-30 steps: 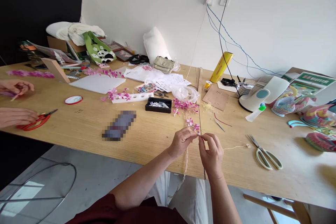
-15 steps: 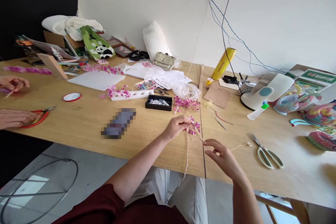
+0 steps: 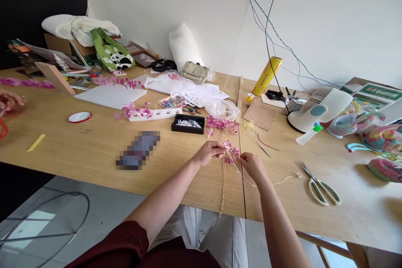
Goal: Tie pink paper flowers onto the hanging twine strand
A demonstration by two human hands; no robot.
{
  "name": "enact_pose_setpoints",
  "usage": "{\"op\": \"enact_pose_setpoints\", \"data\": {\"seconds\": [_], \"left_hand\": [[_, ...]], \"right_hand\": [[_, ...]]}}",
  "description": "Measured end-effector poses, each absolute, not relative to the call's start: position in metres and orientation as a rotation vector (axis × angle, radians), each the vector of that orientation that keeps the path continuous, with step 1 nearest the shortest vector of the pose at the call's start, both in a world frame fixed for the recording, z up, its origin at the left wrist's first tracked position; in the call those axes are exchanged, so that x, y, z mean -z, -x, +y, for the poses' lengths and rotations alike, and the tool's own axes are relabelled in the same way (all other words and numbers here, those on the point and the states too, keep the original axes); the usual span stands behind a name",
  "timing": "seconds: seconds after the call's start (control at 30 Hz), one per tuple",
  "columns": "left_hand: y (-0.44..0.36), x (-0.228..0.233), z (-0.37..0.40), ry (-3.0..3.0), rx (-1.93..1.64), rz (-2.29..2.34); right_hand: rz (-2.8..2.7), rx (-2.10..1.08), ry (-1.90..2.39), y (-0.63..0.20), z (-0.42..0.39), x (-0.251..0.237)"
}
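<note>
Closing back in on the work, the right hand (image 3: 253, 166) has returned from half a second ago, when it hung open and clear of the flowers (image 3: 231, 151). The left hand (image 3: 210, 152) stays pinched on the twine (image 3: 222, 184) just under those pink blossoms, the cord trailing toward the body over the worktop (image 3: 94, 142) edge. Right fingertips now pinch at the stem beside the left hand. Scissors (image 3: 318, 184) lie well right, untouched. It looks like another wrap or tie.

Both hands (image 3: 230, 158) pinch, seemingly, flower sprig (image 3: 231, 150).
</note>
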State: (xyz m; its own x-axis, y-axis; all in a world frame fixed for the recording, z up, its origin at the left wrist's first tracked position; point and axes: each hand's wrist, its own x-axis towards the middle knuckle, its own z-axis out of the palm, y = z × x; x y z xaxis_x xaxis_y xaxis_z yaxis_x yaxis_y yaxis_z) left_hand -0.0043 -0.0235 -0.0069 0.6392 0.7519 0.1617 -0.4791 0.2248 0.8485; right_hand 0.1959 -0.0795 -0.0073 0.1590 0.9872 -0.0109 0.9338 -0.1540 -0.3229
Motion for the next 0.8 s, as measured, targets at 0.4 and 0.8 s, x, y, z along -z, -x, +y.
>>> {"op": "enact_pose_setpoints", "data": {"seconds": [0.4, 0.8], "left_hand": [[0.007, 0.014, -0.021, -0.843, -0.816, 0.261], [0.002, 0.022, -0.017, -0.735, -0.862, 0.264]], "right_hand": [[-1.861, -0.19, 2.527, -0.172, -0.068, 0.007], [-1.657, -0.55, 2.189, -0.214, -0.075, -0.006]]}}
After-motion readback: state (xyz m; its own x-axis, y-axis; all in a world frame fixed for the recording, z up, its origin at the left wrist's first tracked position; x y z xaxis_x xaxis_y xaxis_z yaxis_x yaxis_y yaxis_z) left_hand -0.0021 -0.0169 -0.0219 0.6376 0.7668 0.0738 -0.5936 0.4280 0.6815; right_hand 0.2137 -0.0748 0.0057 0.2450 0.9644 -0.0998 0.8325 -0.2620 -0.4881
